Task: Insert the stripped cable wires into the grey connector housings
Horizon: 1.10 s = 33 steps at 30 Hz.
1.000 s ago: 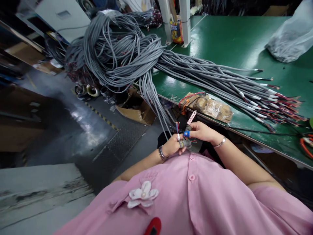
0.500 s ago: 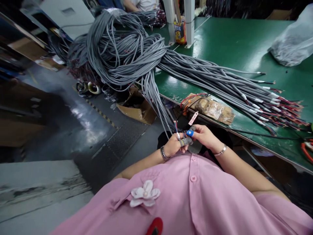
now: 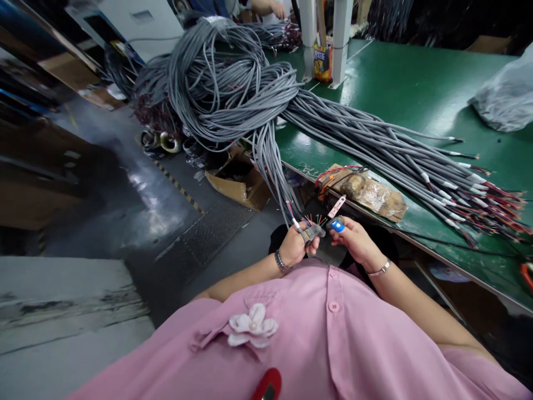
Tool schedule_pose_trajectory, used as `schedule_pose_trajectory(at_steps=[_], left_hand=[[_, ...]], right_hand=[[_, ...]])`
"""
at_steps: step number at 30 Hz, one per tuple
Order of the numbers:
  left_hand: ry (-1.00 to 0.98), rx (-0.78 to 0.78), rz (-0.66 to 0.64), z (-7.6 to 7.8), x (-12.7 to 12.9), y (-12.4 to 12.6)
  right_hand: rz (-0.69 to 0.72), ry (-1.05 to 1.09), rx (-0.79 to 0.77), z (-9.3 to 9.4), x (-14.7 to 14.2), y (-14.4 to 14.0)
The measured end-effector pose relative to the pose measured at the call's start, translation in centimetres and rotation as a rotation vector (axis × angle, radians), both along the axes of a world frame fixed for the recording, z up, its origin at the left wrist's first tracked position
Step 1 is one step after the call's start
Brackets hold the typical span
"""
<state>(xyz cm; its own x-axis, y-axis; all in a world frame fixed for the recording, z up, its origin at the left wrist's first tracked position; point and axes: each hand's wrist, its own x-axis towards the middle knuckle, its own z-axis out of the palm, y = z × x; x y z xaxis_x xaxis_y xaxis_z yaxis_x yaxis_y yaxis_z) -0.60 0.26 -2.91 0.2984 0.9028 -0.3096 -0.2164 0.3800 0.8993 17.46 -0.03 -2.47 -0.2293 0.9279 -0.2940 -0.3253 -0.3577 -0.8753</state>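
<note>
My left hand (image 3: pixel 296 245) grips the end of a grey cable (image 3: pixel 278 195) that hangs down from the bench; thin coloured wires (image 3: pixel 313 220) fan out of its stripped tip. My right hand (image 3: pixel 353 240) sits just to the right, its fingertips, one in a blue cap (image 3: pixel 337 225), close to those wires. Whether it pinches a wire I cannot tell. A small pink tag (image 3: pixel 336 206) hangs just above my right fingers. Both wrists wear metal bracelets.
A large heap of grey cables (image 3: pixel 233 83) spreads over the green bench (image 3: pixel 408 83), their stripped ends (image 3: pixel 487 200) fanned right. A taped brown block (image 3: pixel 368 191) lies at the bench edge. A clear bag (image 3: pixel 503 97) sits far right. An open carton (image 3: pixel 235 180) stands on the floor. Another person's hand (image 3: pixel 275 8) shows at the top.
My hands have separated slightly, and the coloured wires now fan out between them. The view has shifted left, so everything sits further right in the picture.
</note>
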Motion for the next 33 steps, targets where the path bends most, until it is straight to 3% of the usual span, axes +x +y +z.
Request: schedule_pose_trajectory(at_steps=[10,20,33], left_hand=[[0.081,0.087,-0.025,0.2,0.1,-0.4],[0.128,0.104,0.009,0.4,0.0,-0.5],[0.139,0.112,0.046,0.1,0.0,-0.7]], right_hand=[[-0.011,-0.082,0.077,0.7,-1.3,0.0],[-0.052,-0.022,-0.042,1.0,-1.6,-0.1],[-0.079,0.013,-0.012,1.0,-2.1,-0.3]])
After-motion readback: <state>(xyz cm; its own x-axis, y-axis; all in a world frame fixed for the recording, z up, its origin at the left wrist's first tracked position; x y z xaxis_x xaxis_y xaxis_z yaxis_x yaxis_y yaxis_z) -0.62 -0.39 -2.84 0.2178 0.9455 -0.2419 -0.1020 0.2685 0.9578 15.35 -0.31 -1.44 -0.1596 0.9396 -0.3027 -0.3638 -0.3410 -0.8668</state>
